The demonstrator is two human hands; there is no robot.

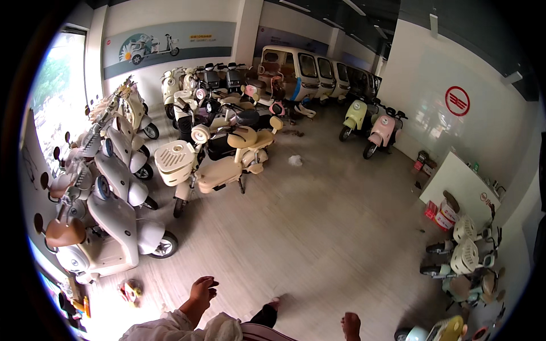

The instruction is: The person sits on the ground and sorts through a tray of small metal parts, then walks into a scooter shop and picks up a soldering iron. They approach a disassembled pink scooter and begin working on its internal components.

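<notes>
My left hand (pixel 203 291) hangs in the air at the lower middle, its fingers loosely bent and a little apart, with nothing visible in it. Farther right, near the lower edge, my right hand (pixel 351 325) is curled like a fist; I see no object in it. Both hands are above the floor (pixel 296 238) and touch nothing. The nearest vehicles to my left hand are a grey scooter (pixel 116 219) with a brown seat and a beige scooter (pixel 219 173) with a front basket.
Scooters line the left window side. Three-wheelers (pixel 307 74) stand at the back beyond more scooters. Green (pixel 357 113) and pink (pixel 384 129) scooters are by the right wall. A white counter (pixel 460 184), cartons (pixel 445 216) and basketed scooters (pixel 465 256) stand right. White litter (pixel 295 160) lies mid-floor.
</notes>
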